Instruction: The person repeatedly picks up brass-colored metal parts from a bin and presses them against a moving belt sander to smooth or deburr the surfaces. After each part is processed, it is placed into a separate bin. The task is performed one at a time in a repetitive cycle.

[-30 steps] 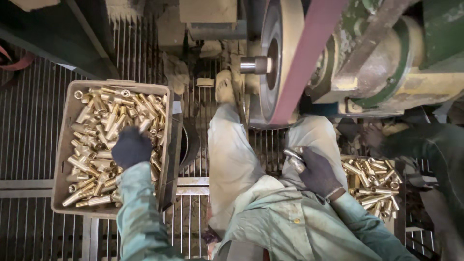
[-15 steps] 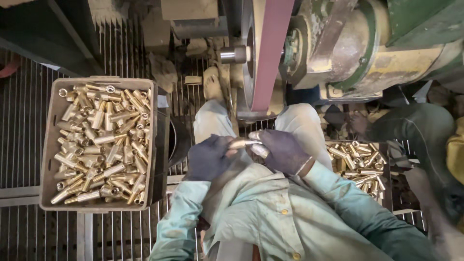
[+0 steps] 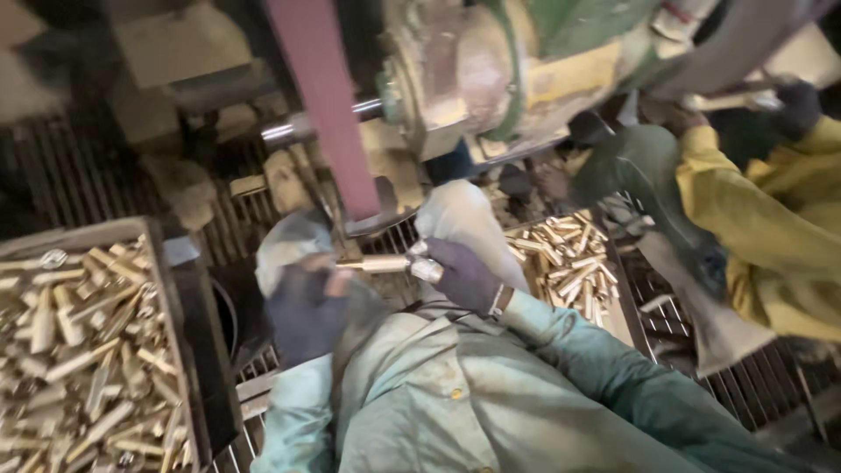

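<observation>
Both your dark-gloved hands, left and right, grip one brass tubular fitting just below the maroon sanding belt, not yet touching it. Left of it, the grey crate is full of fittings.

Crate of brass pieces, pink belt.

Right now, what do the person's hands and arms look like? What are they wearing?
Both hands wear dark, purplish-grey fabric gloves: the left hand and the right hand. The arms are in long, pale green sleeves of a dusty work shirt with small buttons. A thin, light wristband sits at the right wrist.
</observation>
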